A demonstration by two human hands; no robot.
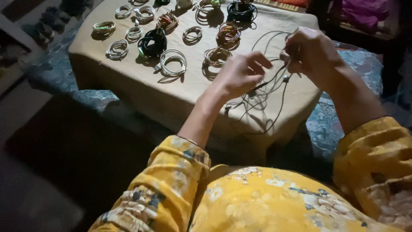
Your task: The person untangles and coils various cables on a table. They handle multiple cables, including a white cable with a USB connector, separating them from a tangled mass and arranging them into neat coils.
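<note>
A thin dark cable (pixel 270 92) hangs in loose loops between my two hands, over the near right part of a low table draped in a tan cloth (pixel 128 86). My left hand (pixel 240 74) pinches the cable near its middle. Slightly higher and to the right, my right hand (pixel 310 52) grips another stretch of the same cable. The slack falls onto the cloth and over the table's front edge. Both arms wear yellow flowered sleeves.
Several coiled cables lie in rows on the far half of the cloth: white coils (pixel 173 60), a black coil (pixel 152 42), copper-coloured ones (pixel 228 33). A patterned blue-grey cover (pixel 56 68) surrounds the table. Purple fabric (pixel 365 13) sits at the far right.
</note>
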